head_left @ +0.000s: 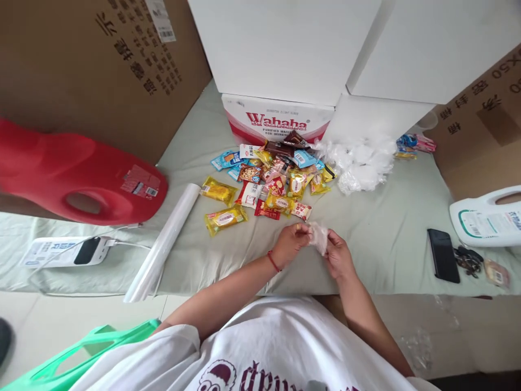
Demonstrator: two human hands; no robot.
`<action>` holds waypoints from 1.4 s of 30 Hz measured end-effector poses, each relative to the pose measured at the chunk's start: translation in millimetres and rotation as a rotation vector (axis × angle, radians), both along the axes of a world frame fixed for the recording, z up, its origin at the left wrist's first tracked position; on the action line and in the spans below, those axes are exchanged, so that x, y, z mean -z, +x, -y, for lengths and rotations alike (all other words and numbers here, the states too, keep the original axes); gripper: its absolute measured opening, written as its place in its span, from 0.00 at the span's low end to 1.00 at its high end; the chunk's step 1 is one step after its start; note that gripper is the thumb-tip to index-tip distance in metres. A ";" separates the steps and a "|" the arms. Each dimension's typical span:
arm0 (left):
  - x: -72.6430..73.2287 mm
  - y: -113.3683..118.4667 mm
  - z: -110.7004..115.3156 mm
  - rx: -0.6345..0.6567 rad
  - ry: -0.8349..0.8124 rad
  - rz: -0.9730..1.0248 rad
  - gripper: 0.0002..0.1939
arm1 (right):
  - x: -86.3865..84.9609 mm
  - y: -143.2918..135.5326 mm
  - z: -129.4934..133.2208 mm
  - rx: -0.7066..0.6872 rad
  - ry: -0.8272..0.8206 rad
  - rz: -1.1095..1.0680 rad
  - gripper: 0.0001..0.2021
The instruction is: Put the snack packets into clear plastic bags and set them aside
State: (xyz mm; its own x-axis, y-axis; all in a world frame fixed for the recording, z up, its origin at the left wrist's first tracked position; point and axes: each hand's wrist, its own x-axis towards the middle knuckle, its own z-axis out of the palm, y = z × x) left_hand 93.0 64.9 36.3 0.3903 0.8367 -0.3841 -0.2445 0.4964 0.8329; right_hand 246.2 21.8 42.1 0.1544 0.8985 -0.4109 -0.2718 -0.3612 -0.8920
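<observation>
Between my two hands is a small crumpled clear plastic bag [319, 239], held up in front of my chest. My left hand [291, 244], with a red string on the wrist, pinches its left side. The fingers of my right hand [337, 254] are closed on its right edge. Just beyond them lies a heap of wrapped snacks in yellow, red, blue and brown packets. A yellow snack packet [226, 218] lies apart at the left of the heap. To the heap's right is a pile of crumpled clear plastic bags [358, 160].
A Wahaha carton [280, 117] stands behind the snacks. At the left are a red jug [81, 179], a roll of clear film [163, 241] and a white power bank [65, 251]. A black phone [443, 255], keys [468, 260] and a white bottle [488, 220] lie at the right.
</observation>
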 end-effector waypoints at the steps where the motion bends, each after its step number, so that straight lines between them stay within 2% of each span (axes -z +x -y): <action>1: 4.0 2.8 1.2 -0.030 -0.001 -0.020 0.22 | 0.2 8.2 3.6 0.026 0.004 0.022 0.18; 4: 10.2 4.1 6.0 -0.089 -0.005 -0.056 0.20 | -3.2 35.1 12.1 0.067 -0.006 0.059 0.21; 6: 8.1 3.3 9.2 -0.096 -0.003 -0.004 0.19 | -3.8 47.3 17.1 0.050 -0.024 0.045 0.21; 10: -2.3 5.8 12.9 -0.127 -0.101 0.238 0.20 | 2.2 50.0 23.7 -0.045 -0.087 -0.060 0.22; 12: -4.3 7.9 11.5 -0.160 -0.142 0.297 0.21 | 4.5 46.3 24.9 -0.083 -0.110 -0.098 0.23; 16: 0.9 7.3 2.0 -0.283 0.000 0.085 0.19 | 3.7 49.2 26.6 -0.064 -0.095 -0.083 0.24; 21: 2.7 2.0 -7.2 -0.327 0.159 -0.091 0.18 | 3.2 75.0 35.8 0.073 0.012 0.157 0.20; 24: -4.0 2.4 -6.0 -0.260 0.222 -0.168 0.19 | 2.6 88.2 40.7 0.066 0.056 0.357 0.18; 27: -13.3 1.9 -4.3 -0.165 0.126 -0.138 0.21 | 0.0 93.8 41.1 0.066 0.113 0.508 0.16; 30: -23.5 -4.6 -3.7 -0.079 0.033 -0.058 0.24 | -3.5 94.7 36.0 0.102 0.154 0.369 0.17; 34: -33.7 -15.2 2.2 0.112 0.118 -0.017 0.25 | -9.6 91.5 21.7 0.165 0.148 0.131 0.28; 35: -34.6 -16.4 4.4 0.164 0.139 -0.018 0.24 | -11.8 89.5 17.7 0.132 0.147 0.100 0.30; 37: -33.8 -17.1 7.7 0.232 0.164 -0.030 0.24 | -16.2 84.2 10.0 -0.034 0.131 0.044 0.34; 39: -30.3 -18.0 8.0 0.246 0.166 -0.064 0.24 | -18.5 78.8 3.6 -0.206 0.090 0.038 0.31; 40: -28.0 -19.6 6.8 0.231 0.154 -0.092 0.25 | -18.2 76.9 0.8 -0.239 0.068 0.060 0.27; 42: -23.0 -26.4 2.8 0.178 0.113 -0.162 0.26 | -14.9 76.0 -3.5 -0.170 0.029 0.124 0.22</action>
